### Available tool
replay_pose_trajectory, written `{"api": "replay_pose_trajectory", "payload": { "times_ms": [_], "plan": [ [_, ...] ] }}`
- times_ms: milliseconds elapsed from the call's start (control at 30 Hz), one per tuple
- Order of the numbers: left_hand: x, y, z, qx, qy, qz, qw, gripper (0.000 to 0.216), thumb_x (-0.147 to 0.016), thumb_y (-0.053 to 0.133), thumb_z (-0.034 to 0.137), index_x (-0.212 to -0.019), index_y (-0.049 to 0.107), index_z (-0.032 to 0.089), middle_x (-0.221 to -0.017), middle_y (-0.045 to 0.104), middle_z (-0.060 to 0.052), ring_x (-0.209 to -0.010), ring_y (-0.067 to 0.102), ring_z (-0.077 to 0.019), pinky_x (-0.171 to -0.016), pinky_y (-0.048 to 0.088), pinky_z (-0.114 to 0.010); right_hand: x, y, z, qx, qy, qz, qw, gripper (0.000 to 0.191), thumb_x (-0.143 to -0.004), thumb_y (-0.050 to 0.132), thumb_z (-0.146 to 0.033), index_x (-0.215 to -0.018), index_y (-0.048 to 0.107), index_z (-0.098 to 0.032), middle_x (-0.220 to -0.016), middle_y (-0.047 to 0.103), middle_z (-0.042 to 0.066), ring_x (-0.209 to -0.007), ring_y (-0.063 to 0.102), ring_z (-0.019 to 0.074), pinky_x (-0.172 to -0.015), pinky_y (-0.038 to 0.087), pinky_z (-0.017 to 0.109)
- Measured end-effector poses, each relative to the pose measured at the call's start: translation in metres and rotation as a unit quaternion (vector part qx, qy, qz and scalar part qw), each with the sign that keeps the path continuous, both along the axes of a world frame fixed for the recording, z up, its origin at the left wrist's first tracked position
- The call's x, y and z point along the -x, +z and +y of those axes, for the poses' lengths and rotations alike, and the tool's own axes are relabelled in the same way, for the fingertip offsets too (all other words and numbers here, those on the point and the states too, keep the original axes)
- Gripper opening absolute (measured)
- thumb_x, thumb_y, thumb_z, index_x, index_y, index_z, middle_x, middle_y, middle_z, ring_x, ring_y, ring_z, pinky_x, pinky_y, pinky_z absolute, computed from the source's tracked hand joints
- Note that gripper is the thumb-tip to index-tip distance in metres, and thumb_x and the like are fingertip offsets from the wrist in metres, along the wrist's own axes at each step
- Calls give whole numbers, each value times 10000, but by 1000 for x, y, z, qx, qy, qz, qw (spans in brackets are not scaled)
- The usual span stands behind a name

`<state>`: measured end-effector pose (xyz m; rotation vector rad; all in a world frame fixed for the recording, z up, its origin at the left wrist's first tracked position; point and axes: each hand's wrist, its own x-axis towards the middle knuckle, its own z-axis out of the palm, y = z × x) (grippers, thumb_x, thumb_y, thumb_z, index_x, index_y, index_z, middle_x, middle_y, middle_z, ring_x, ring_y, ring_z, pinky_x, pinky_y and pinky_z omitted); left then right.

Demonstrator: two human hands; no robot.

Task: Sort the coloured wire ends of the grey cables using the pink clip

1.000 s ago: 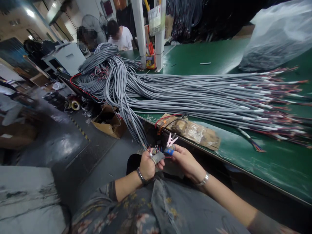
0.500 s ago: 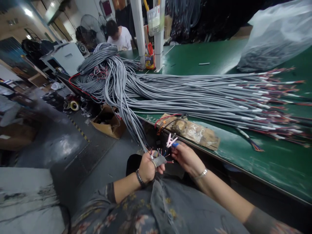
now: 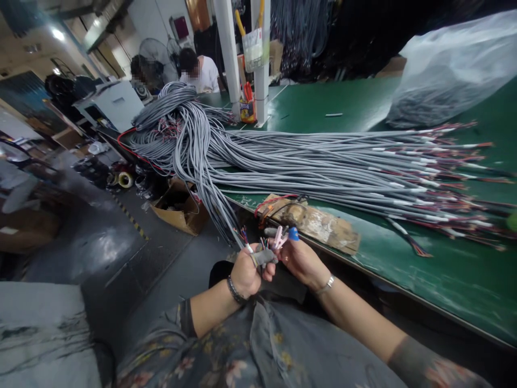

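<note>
My left hand (image 3: 247, 274) is closed around the end of a grey cable (image 3: 237, 238), with a grey cover on its thumb. Thin coloured wires (image 3: 264, 243) stick up from that grip. Close beside it on the right, my right hand (image 3: 304, 263) pinches a small pink clip (image 3: 278, 237), and a blue cover wraps one of its digits. The clip's tip is right by the wires; whether it touches them I cannot tell. More grey cables (image 3: 205, 183) drape over the table edge down toward my left hand.
Long grey cables (image 3: 291, 161) lie across the green table (image 3: 444, 291), their stripped ends to the right. A stained board (image 3: 331, 229) sits at the near edge. Behind are a plastic bag (image 3: 452, 70) and a post (image 3: 262, 81). An open carton (image 3: 183, 207) stands below. Another person sits beyond.
My right hand has moved left and slightly down, bringing the pink clip against or very near the wires at my left hand. The view has shifted slightly.
</note>
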<state>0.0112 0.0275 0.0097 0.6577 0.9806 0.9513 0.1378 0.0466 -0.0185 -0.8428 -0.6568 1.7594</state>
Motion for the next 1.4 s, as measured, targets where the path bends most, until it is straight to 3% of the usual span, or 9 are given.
{"api": "replay_pose_trajectory", "payload": {
  "times_ms": [200, 367, 600, 800, 1000, 1200, 1400],
  "plan": [
    [1, -2, 1, 1, -12, 8, 1000, 385, -492, 769, 460, -553, 561, 141, -384, 515, 13, -288, 385, -57, -308, 229, -186, -1, -5, -1, -36, -43, -42, 998, 519, -687, 577, -729, -755, 667, -222, -664, 621, 13, -606, 524, 171, -583, 419, 305],
    [0, -6, 3, 1, -19, 9, 1000, 387, -504, 769, 463, -585, 570, 141, -396, 525, 12, -293, 390, -60, -311, 245, -189, 2, -7, 1, -6, 21, 19, 1000, 584, -632, 625, -738, -857, 668, -201, -697, 660, 42, -616, 586, 195, -573, 442, 319],
    [1, -9, 2, 13, -3, 14, 1000, 377, -473, 784, 438, -549, 564, 141, -390, 533, 8, -286, 398, -61, -298, 252, -181, 7, -5, 2, 19, -9, 63, 998, 483, -603, 715, -664, -791, 677, -220, -676, 667, 24, -674, 615, 207, -608, 477, 324],
    [1, -10, 0, 5, 0, 29, 1000, 395, -486, 778, 461, -545, 553, 142, -393, 540, 3, -280, 396, -57, -297, 257, -177, 5, -1, 0, 60, 6, 115, 992, 457, -611, 716, -656, -739, 690, -218, -657, 666, 11, -580, 572, 162, -575, 473, 299],
    [4, -11, -11, -45, 19, 63, 997, 434, -526, 764, 524, -567, 559, 144, -409, 550, 10, -301, 425, -61, -307, 309, -172, -4, 0, -4, 55, 29, 123, 990, 428, -667, 701, -621, -799, 708, -214, -732, 689, 17, -572, 566, 126, -538, 471, 252],
    [7, -19, -13, -109, 63, 98, 987, 428, -576, 753, 542, -630, 590, 150, -457, 583, 14, -330, 463, -65, -330, 357, -169, -5, -4, -2, 51, -50, 97, 993, 332, -604, 810, -495, -710, 702, -200, -632, 643, -14, -563, 531, 103, -509, 460, 206],
    [3, -20, -7, -135, 79, 120, 980, 431, -611, 718, 558, -594, 552, 161, -470, 585, 12, -339, 469, -64, -337, 368, -175, -2, -1, -2, 26, -46, 64, 997, 352, -629, 784, -521, -699, 682, -191, -584, 591, -24, -542, 489, 97, -515, 439, 216]
  ]
}}
